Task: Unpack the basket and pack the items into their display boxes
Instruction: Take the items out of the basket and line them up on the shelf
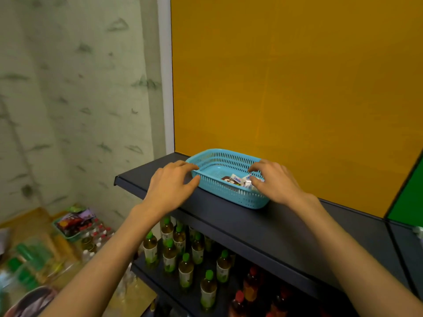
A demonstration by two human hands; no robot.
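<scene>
Early stage: the blue basket (pixel 226 177), near the shelf's (pixel 263 227) left front corner, holds small packets (pixel 240 179); none unpacked, no display boxes visible. Left hand (pixel 169 186) and right hand (pixel 274 181) flank its ends, fingers spread, loosely curled, gripping nothing. Packet printing is illegible.

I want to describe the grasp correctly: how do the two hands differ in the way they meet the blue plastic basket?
The left hand meets the blue slotted plastic basket from outside, at its left end, fingers spread and lightly curled; the right hand lies over the right end, fingertips by the small wrapped packets inside. Both sit at the rim above the dark shelf; neither plainly grips.
</scene>
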